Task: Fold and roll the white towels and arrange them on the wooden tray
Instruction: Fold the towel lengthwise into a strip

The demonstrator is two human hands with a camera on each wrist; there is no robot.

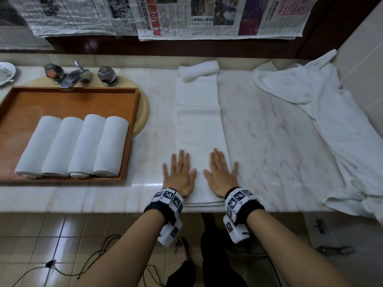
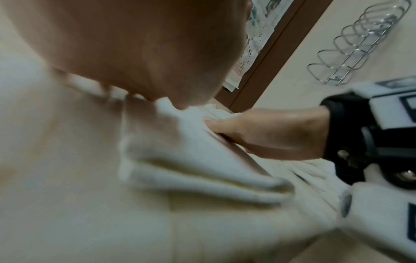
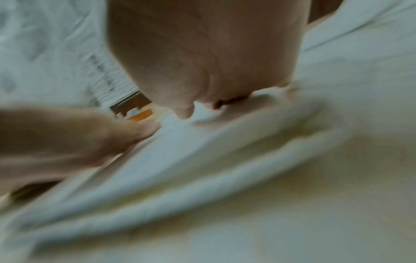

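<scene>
Flattening a folded towel (image 1: 200, 129) on the marble counter (image 1: 275, 141)
Left hand (image 1: 179, 175) and right hand (image 1: 220, 174) pressed palm-down, fingers spread, gripping nothing; four rolled towels (image 1: 72, 147) in wooden tray (image 1: 130, 129)

Probably a bathroom: taps (image 1: 68, 76) over basin (image 1: 143, 106), marble counter (image 1: 269, 141).

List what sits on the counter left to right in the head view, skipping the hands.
white dish → wooden tray holding four rolled towels → folded towel strip → loose white cloth heap.
</scene>
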